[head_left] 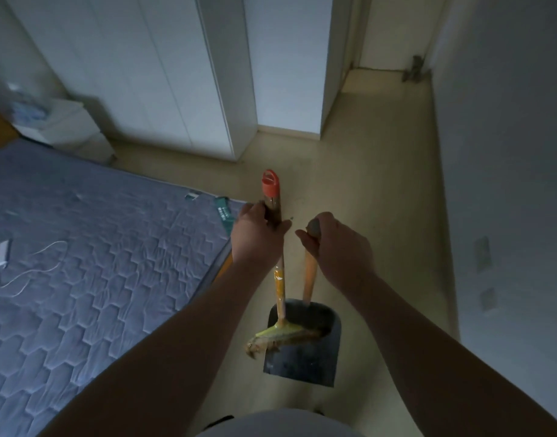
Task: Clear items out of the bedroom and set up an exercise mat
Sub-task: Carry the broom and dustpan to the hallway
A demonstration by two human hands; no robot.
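Note:
My left hand [258,230] grips the upper shaft of a broom [281,288], just below its orange-red cap. The yellow shaft runs down to a yellow-green head with worn bristles that lies across the mouth of a dark dustpan [302,354]. My right hand [337,244] is closed over the top of the dustpan's orange handle. Both tools hang upright above the beige floor, close together in front of me. No exercise mat is in view.
A bare grey quilted mattress [81,263] fills the left, with a white cable and small items on it. A white nightstand [66,127] stands behind it, white wardrobe doors [163,74] beyond. A narrow passage of beige floor [381,152] leads to a doorway at the upper right.

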